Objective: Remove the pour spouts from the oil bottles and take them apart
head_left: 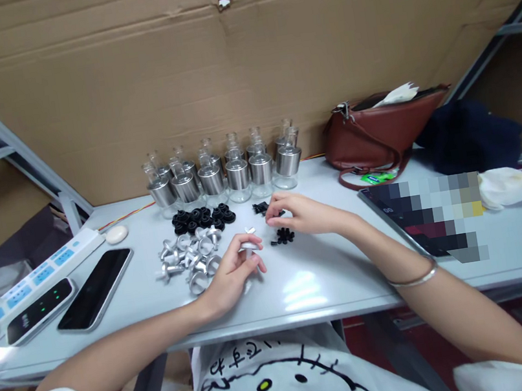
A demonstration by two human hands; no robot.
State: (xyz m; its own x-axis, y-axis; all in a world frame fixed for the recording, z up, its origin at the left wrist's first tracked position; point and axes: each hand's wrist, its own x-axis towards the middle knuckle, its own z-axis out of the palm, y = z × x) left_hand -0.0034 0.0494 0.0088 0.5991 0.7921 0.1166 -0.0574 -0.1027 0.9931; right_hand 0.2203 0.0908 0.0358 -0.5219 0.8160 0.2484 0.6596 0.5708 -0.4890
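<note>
My left hand point(236, 271) rests on the pale table point(322, 278), fingers curled round a small silver metal cap point(250, 244) with a stem. A heap of like silver caps point(190, 258) lies just left of it. My right hand point(300, 212) hovers palm down over small black rubber pieces point(283, 236), fingertips pinched at a black piece point(268, 215). Further back lies a pile of larger black rubber rings point(203, 218). Several glass bottles with silver collars point(228, 171) stand in rows along the back.
A dark phone point(96, 289), a second device point(40, 310) and a white power strip point(37, 274) lie at left. A brown leather bag point(378, 129), a dark cloth point(470, 135), a blurred tablet point(435, 215) and white tissue point(514, 184) sit at right. Cardboard walls the back.
</note>
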